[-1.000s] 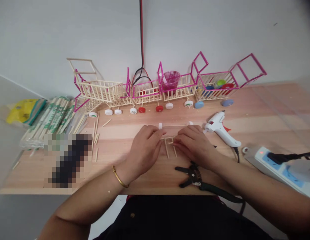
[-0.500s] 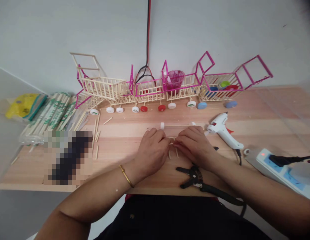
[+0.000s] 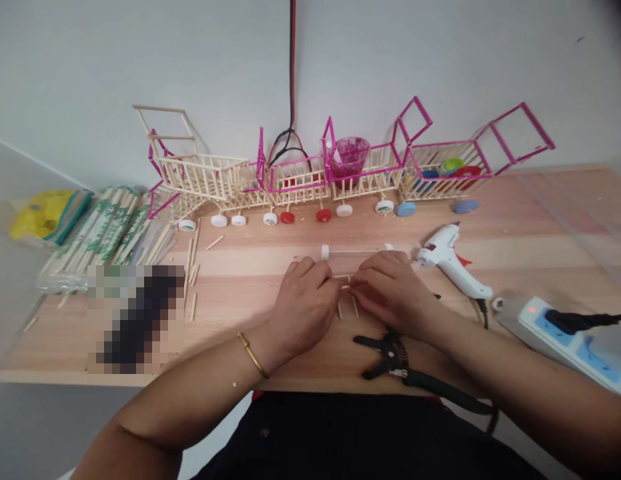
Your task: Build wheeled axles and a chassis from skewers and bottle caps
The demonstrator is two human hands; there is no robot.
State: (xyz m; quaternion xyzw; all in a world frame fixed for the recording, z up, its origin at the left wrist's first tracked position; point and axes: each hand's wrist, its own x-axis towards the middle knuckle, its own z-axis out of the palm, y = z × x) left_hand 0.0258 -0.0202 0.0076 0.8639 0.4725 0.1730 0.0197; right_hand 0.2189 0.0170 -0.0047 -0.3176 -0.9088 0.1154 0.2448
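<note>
My left hand [image 3: 310, 300] has its fingers closed at the left end of a small piece made of thin wooden sticks [image 3: 345, 279]. From the other side my right hand [image 3: 393, 293] pinches the same piece, thumb and fingertips pressed together. Two short sticks point down toward me between the hands. Most of the piece is hidden by my fingers. Just beyond it lies a thin rod [image 3: 353, 251] with a white bottle cap at each end. Closer to me, black-handled pliers [image 3: 387, 357] rest near my right wrist.
Small stick carts [image 3: 295, 190] with bottle-cap wheels line the wall. A white glue gun [image 3: 450, 260] and a power strip [image 3: 565, 333] are on the right. Bagged sticks [image 3: 105, 223] and loose sticks [image 3: 192, 273] lie on the left, beside a blurred dark object [image 3: 143, 320].
Both hands stay almost in place on the stick piece. The view has shifted slightly, and nothing has visibly been picked up or let go.
</note>
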